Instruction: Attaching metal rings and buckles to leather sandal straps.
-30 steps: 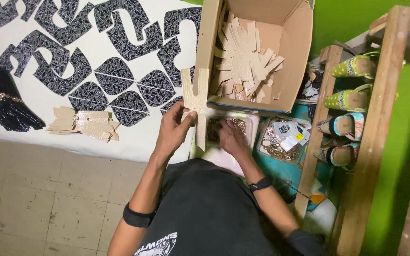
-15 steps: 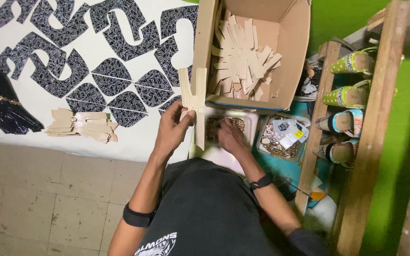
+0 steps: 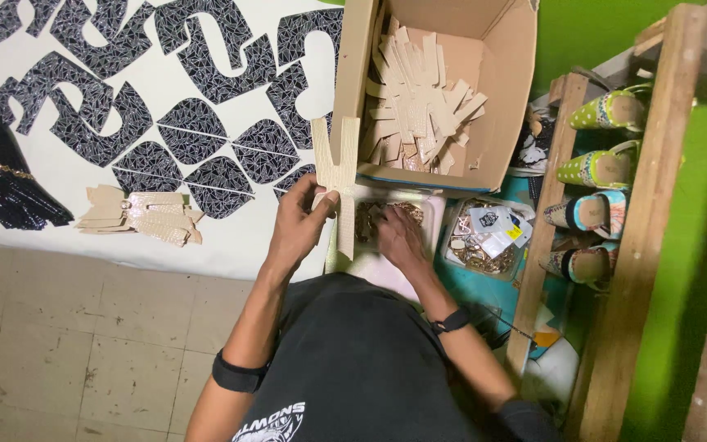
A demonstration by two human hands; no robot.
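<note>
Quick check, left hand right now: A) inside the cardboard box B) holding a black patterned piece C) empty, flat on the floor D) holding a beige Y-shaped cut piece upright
D: the left hand grips a beige forked cut piece by its lower part, raised in front of the cardboard box, while the right hand reaches into a tray of gold-coloured hardware.

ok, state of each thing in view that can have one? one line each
left hand: gripping beige cut piece, held upright
right hand: down in white tray of gold buckles
cardboard box: open, beige cut pieces heaped inside
clear container: open, holds hardware
black patterned pieces: lying flat on white sheet
shoes: standing in wooden rack
</note>
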